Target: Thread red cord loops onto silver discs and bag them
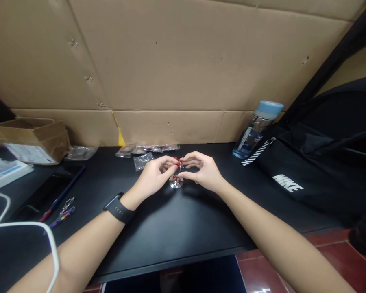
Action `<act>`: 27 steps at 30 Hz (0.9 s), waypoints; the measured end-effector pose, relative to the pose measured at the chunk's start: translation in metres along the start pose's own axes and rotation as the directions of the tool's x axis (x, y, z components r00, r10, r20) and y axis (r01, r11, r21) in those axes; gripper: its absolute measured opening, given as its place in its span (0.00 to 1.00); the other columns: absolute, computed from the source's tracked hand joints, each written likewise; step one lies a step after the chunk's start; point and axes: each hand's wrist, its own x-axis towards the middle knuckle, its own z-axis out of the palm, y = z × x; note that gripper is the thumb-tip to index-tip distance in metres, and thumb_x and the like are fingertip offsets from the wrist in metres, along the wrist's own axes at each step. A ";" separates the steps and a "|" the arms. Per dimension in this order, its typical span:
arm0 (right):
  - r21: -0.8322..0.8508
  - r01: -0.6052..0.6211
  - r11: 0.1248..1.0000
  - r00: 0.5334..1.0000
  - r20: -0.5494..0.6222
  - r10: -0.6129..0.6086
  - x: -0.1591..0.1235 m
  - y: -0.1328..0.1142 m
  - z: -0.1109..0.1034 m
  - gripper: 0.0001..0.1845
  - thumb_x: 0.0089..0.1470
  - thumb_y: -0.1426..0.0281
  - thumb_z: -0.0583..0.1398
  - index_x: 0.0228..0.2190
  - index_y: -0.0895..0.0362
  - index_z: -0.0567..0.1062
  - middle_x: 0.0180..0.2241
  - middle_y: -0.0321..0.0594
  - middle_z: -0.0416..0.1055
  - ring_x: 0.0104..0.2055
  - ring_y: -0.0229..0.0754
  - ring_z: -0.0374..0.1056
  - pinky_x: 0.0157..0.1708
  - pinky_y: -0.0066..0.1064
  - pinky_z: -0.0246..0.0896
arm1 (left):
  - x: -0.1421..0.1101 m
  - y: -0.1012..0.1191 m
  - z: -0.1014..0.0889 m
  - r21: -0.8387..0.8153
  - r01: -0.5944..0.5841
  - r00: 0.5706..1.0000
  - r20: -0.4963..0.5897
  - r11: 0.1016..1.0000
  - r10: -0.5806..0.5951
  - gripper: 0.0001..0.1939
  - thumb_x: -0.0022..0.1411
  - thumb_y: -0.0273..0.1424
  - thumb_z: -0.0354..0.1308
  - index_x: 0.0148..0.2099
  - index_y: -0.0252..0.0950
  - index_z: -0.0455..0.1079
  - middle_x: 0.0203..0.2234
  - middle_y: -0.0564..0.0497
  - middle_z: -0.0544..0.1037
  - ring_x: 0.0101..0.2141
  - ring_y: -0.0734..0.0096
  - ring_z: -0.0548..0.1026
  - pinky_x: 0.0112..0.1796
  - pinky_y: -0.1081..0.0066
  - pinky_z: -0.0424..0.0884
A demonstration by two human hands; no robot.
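Both hands meet over the middle of a black desk (171,228). My left hand (155,177), with a black watch on its wrist, pinches a small red piece (178,162) at the fingertips. My right hand (201,171) pinches the same small red piece from the other side, fingers curled. Just under the fingertips a small round shiny metal disc (176,182) lies on the desk, with a red bit at its top. What exactly the red piece is stays too small to tell.
Several small clear plastic bags (143,156) lie behind the hands along a cardboard wall. A blue water bottle (258,130) and a black bag (317,175) stand right. At the left lie a cardboard box (33,136), a pen (62,195), keys (64,211) and a white cable (24,228).
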 end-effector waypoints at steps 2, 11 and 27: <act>-0.004 -0.003 1.000 1.000 0.004 0.003 0.000 0.000 0.000 0.28 0.40 0.61 0.77 0.41 0.56 0.77 0.42 0.43 0.80 0.44 0.48 0.79 0.47 0.40 0.77 | 0.001 -0.001 -0.001 0.034 -0.017 1.000 -0.015 0.999 0.018 0.13 0.65 0.40 0.63 0.45 0.35 0.78 0.38 0.46 0.84 0.37 0.64 0.82 0.38 0.68 0.76; -0.030 0.005 1.000 1.000 0.019 -0.005 -0.001 -0.002 0.000 0.26 0.42 0.61 0.77 0.42 0.56 0.77 0.41 0.43 0.80 0.44 0.48 0.79 0.46 0.39 0.77 | 0.001 -0.005 0.000 -0.092 0.040 0.999 0.015 0.995 -0.039 0.15 0.63 0.40 0.65 0.46 0.34 0.76 0.39 0.44 0.84 0.39 0.63 0.82 0.42 0.65 0.78; -0.104 0.002 0.995 0.994 0.106 0.009 -0.002 -0.012 -0.001 0.24 0.46 0.59 0.75 0.43 0.55 0.77 0.41 0.43 0.80 0.42 0.47 0.79 0.46 0.39 0.77 | 0.004 -0.008 -0.003 -0.091 0.036 0.999 0.003 0.995 -0.036 0.13 0.63 0.39 0.65 0.44 0.35 0.75 0.38 0.45 0.83 0.39 0.64 0.82 0.42 0.66 0.77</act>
